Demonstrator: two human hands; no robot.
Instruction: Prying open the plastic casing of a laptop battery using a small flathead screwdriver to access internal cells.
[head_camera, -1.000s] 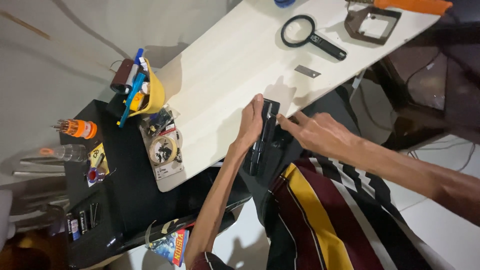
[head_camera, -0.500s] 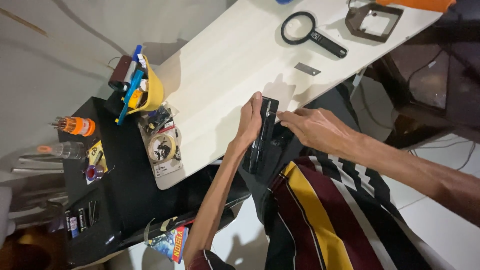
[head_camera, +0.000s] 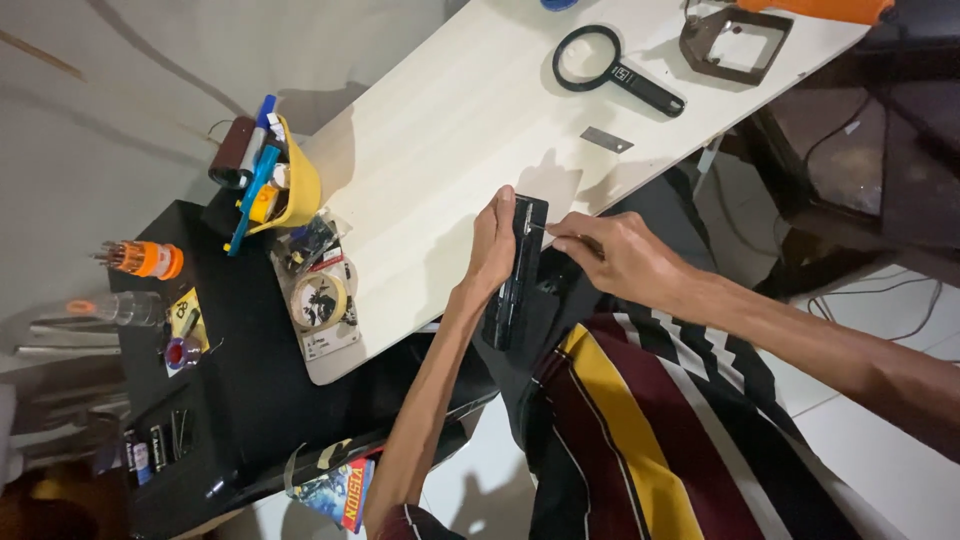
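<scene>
1. My left hand (head_camera: 492, 245) wraps around a long black device (head_camera: 517, 272), thumb and fingers closed on its upper part — it stands at the near edge of the pale wooden board (head_camera: 440, 150), hanging partly past that edge over my lap.
2. My right hand (head_camera: 618, 258) comes in from the right side, fingers pinched narrow against the top of the same device; whether it holds a small tool I cannot tell.
3. Towards the board's far right corner lie a black magnifying glass (head_camera: 610, 68) and a dark square frame (head_camera: 733, 40), with a small grey metal strip (head_camera: 606, 139) between them and my hands.
4. At the board's left edge sit a yellow cup of pens (head_camera: 285, 185) and a clear bag holding a tape roll (head_camera: 318, 295).
5. On the black side table (head_camera: 250, 390) left of the board — an orange screwdriver set (head_camera: 145, 259).
</scene>
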